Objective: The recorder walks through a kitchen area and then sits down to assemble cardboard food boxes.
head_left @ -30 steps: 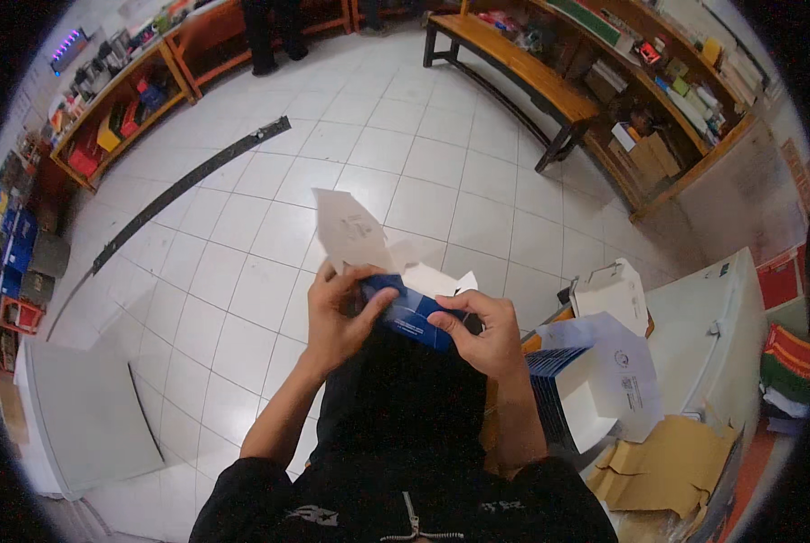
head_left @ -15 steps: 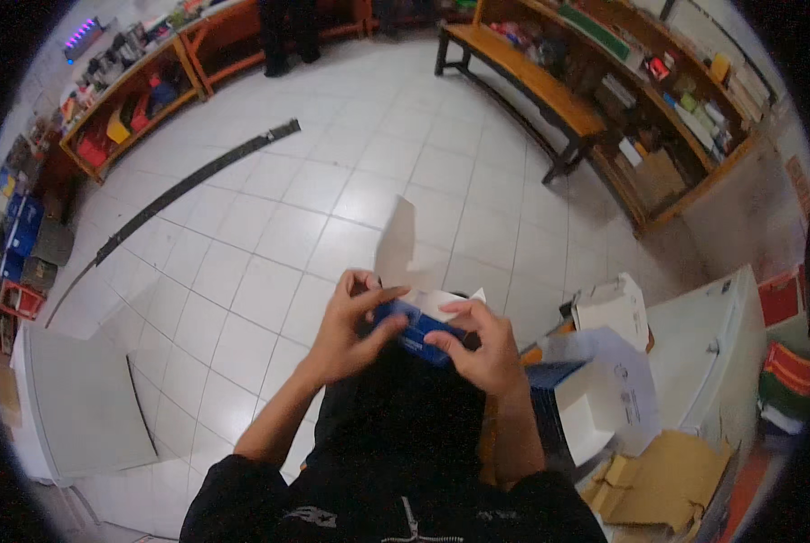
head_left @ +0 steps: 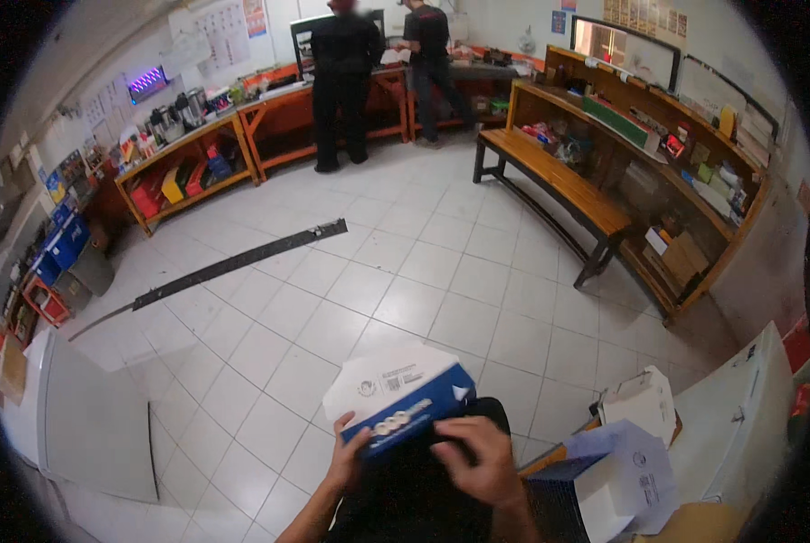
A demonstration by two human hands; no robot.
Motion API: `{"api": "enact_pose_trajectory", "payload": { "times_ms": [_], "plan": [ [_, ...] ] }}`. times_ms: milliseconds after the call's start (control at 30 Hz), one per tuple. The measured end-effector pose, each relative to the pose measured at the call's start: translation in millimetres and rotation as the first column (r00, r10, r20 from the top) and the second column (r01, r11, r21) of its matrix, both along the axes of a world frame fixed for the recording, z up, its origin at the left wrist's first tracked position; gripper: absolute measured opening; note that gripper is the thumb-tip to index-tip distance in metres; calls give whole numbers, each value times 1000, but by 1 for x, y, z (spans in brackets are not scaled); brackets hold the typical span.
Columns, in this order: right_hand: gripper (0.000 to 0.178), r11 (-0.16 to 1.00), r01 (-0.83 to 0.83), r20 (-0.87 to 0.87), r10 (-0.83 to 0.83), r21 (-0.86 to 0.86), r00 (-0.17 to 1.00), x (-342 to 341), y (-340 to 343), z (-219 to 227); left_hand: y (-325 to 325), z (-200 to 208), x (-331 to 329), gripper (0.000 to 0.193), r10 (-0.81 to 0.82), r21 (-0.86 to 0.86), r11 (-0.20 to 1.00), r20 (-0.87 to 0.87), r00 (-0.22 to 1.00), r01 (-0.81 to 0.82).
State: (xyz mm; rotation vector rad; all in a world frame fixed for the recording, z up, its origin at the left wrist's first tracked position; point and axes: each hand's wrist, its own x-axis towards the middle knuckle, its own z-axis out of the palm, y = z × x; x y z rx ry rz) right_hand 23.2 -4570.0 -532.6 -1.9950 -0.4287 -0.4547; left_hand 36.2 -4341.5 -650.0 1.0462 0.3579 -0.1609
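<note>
A blue and white folding cardboard box (head_left: pixel 414 416) is held above my lap, its white side with small printing facing away and its blue side toward me. My left hand (head_left: pixel 346 457) grips the left end, thumb on the blue side. Just off the lower right of the box is my right hand (head_left: pixel 477 462), slightly blurred, its fingers bent and apart from the thumb with nothing seen between them. To my right, an open white and lavender-looking box (head_left: pixel 640 471) sits on a dark blue stack (head_left: pixel 554 511).
A wooden bench (head_left: pixel 558 181) and shelf (head_left: pixel 685 181) stand far right. Two people (head_left: pixel 341 90) are at the back counter. A dark strip (head_left: pixel 242 262) crosses the tiled floor. A white cabinet-like block (head_left: pixel 93 416) is on the left, a pale surface (head_left: pixel 730 434) on the right.
The view has tilted up toward the back of the room. The box has turned to show its printed white side. My right hand has let go of it; my left still grips it.
</note>
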Motion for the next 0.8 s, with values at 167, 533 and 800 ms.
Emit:
{"api": "enact_pose_trajectory", "payload": {
  "times_ms": [167,533,800],
  "plan": [
    [15,817,288,-486,-11,499,874,6,-59,-102,22,7,8,64,-114,-292,953,-109,987,78],
    [24,719,-178,-397,552,671,733,23,-66,-50,10,27,19,67,-401,-453,810,33,915,372],
    [21,879,-250,-270,377,407,886,20,-58,-48,21,91,21,97,-498,778,627,444,745,-45]
  ]
}}
